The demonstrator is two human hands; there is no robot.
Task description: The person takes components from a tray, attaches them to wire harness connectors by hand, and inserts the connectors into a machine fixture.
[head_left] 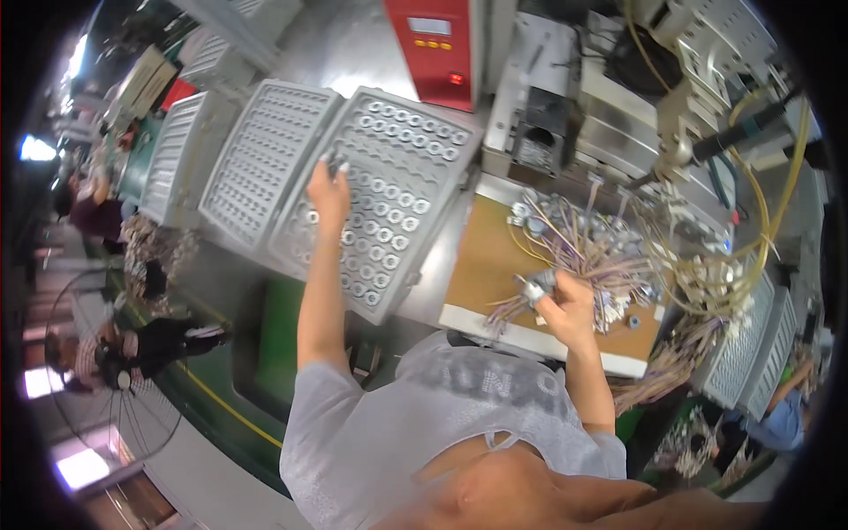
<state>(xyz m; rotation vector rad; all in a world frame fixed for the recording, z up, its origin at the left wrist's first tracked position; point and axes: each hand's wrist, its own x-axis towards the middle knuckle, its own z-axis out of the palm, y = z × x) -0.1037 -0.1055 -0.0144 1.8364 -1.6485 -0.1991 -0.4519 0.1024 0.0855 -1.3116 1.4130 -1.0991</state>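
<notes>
Presently, left hand (330, 196): fingertips low over the tray (397, 161); whether they pinch anything, I cannot tell.
Right hand (570, 311): thumb and fingers pinching one grey, rounded plug (535, 288) over the board (477, 265).
Tray: grey, rigid, rows of pale round rings (393, 215); one second tray (265, 163) beside it.
Wires (601, 265): thin, purplish and yellow, tangled on one flat brown board; too many to count.

I see a metal strip (437, 265) lying open between the tray (411, 172) and the board (477, 247), whose left part also leaves room. Over the tray I have space around the left hand (330, 190); the red cabinet (433, 62) stands beyond. Wires (605, 256) crowd the right hand (568, 307), with yellow hoses (801, 150) farther right.
</notes>
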